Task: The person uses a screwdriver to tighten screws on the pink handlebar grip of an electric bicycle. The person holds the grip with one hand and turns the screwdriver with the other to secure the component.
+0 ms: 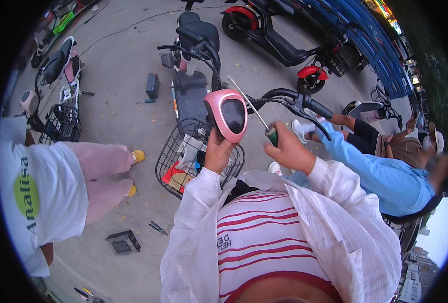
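My left hand (220,154) grips a pink headlight housing (215,101) with a dark oval face from below, in front of the scooter's handlebar (284,94). My right hand (293,151) is closed around the green handle of a screwdriver (251,107). Its long shaft points up and to the left, passing close to the housing's right edge; I cannot tell whether they touch. Under my left hand, the black wire basket (159,160) holds a white cloth (189,151) and a red item (172,175). Behind the housing lies the scooter's footboard (191,101).
On the ground are a dark battery block (153,86), another screwdriver (145,101), pliers (158,228) and a black plastic tray (123,242). A person in pink trousers (100,159) stands left; a person in light blue (380,169) is close right. Other scooters (284,43) surround me.
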A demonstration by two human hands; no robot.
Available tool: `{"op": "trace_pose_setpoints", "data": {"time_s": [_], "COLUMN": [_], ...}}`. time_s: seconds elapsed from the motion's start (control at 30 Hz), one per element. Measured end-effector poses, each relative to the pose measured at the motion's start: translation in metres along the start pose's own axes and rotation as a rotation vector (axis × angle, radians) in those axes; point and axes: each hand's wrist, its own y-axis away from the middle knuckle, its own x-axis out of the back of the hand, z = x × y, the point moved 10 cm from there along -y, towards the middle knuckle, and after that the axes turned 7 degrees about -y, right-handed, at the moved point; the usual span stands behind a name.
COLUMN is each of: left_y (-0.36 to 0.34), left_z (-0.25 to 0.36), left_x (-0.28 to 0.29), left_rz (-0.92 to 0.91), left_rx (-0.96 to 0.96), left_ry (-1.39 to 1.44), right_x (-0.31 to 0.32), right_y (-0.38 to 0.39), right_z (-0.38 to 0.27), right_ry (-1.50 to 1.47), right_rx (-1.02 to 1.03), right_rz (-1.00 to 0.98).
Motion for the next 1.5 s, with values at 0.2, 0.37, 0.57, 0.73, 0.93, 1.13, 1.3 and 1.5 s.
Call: {"op": "trace_pose_setpoints", "data": {"time_s": [0.2, 0.37, 0.57, 0.73, 0.93, 1.13, 1.3, 1.5], "left_y": [0.001, 0.002, 0.0, -0.003, -0.005, -0.01, -0.013, -0.015], "left_z": [-0.003, -0.001, -0.006, 0.007, 0.015, 0.014, 0.023, 0.031], "left_x": [-0.012, -0.025, -0.019, -0.034, -0.037, -0.028, -0.034, -0.034], "left_rz": [0.062, 0.056, 0.05, 0.082, 0.11, 0.121, 0.129, 0.163], "left_rx": [0.019, -0.011, 0.007, -0.051, -0.18, -0.231, -0.223, -0.219], "left_ry": [-0.07, -0.093, -0.299, -0.413, -0.488, -0.497, -0.496, -0.519], "right_x": [0.021, 0.024, 0.024, 0.0, -0.007, -0.002, -0.002, -0.022], "right_y": [0.047, 0.057, 0.049, 0.053, 0.044, 0.027, 0.021, 0.006], "right_z": [0.0, 0.005, -0.002, -0.013, -0.013, -0.021, -0.031, -0.026], "right_ry": [0.09, -0.05, -0.172, 0.156, 0.057, 0.036, 0.25, -0.387], "right_rx": [0.193, 0.031, -0.098, 0.05, -0.001, -0.062, -0.046, -0.078], "right_rz": [0.048, -0.001, -0.082, 0.131, 0.128, 0.049, 0.088, 0.059]}}
